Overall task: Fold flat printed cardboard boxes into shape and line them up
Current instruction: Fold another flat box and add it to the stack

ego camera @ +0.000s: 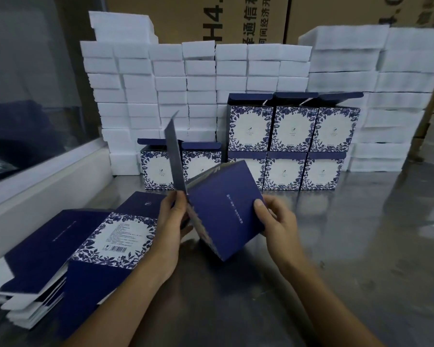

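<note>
Cardboard box [226, 211], dark blue and half opened, hangs tilted above the metal table [348, 246], held between both hands; its lowest corner points down toward the tabletop, and whether it touches cannot be told. A long flap [174, 156] stands up from the box's left edge. Left hand [171, 221] grips the box at the foot of that flap, fingers curled round the edge; right hand [276, 219] clamps the box's right edge, thumb pressed on the blue face and fingers hidden behind it.

Left of the box lies a stack of flat boxes [85, 246] on the table, the top one showing a white panel with a barcode inside a blue leaf border.

Behind the box stand folded boxes [286, 146] with the same leaf print; five in a bottom row, three more set on top of the right-hand ones, their lids open.

Behind the folded boxes rise stacks of white foam blocks [181, 78], and beyond those large brown cartons [248, 18] printed with characters.
</note>
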